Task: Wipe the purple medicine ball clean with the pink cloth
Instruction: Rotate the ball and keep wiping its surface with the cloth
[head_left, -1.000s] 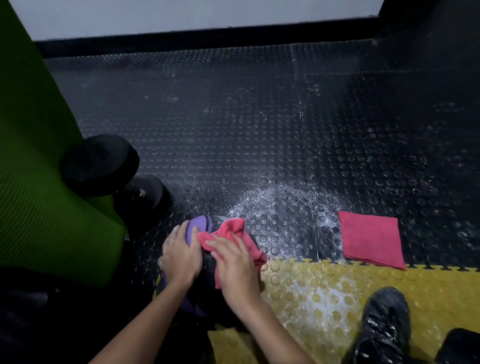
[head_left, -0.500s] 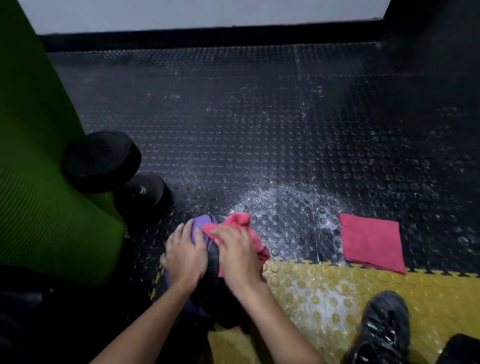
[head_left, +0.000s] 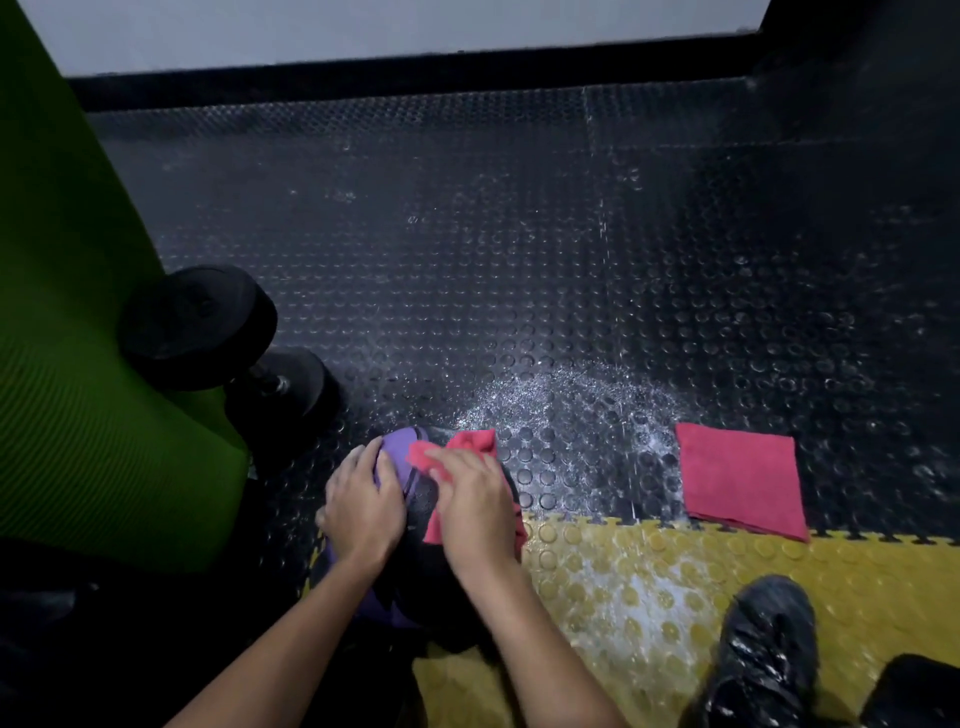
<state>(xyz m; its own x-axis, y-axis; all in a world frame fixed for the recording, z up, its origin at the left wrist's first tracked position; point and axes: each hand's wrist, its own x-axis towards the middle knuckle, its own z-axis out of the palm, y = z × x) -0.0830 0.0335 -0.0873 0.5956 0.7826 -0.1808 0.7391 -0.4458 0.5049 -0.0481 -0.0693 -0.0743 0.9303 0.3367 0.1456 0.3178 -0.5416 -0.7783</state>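
So our round purple-and-black rubber medicine ball (head_left: 399, 451) sits at 6 o'clock, left hand (head_left: 362, 512) lying flat-fingered on its 9 o'clock side, right hand (head_left: 474, 506) pressing the crumpled pink cloth (head_left: 471, 441) flat at 2 o'clock.

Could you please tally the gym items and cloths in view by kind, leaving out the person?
Pink cloths: 2, one under the right hand at, one folded on the floor
Purple medicine ball: 1
Black dumbbell: 1
Green mat: 1
Total: 5
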